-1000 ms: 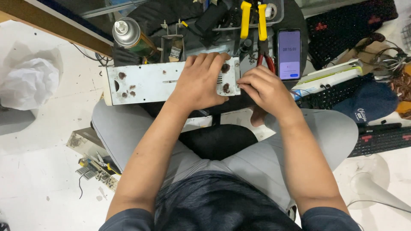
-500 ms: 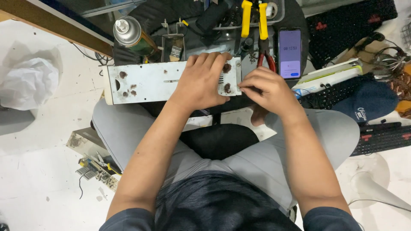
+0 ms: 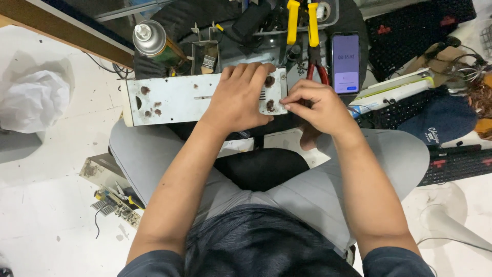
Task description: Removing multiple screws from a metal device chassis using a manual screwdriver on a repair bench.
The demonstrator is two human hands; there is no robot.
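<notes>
White, scuffed floor (image 3: 46, 205) spreads around a seated person whose grey-trousered knees frame the view. Nearest, low to the left of the arms, a small circuit board (image 3: 115, 202) with loose wires lies on the floor. Farther on, the left hand (image 3: 240, 100) lies flat on a long white metal panel (image 3: 174, 100) spotted with rust, fingers close together and pointing away, palm pressing down. Just right of those fingers, the right hand (image 3: 312, 105) pinches thumb against forefinger at the panel's right end; what sits between the tips is too small to tell. Beyond the fingertips lie yellow-handled pliers (image 3: 302, 25), a phone (image 3: 345, 62) with a lit screen, and, off left, a spray can (image 3: 151, 40).
</notes>
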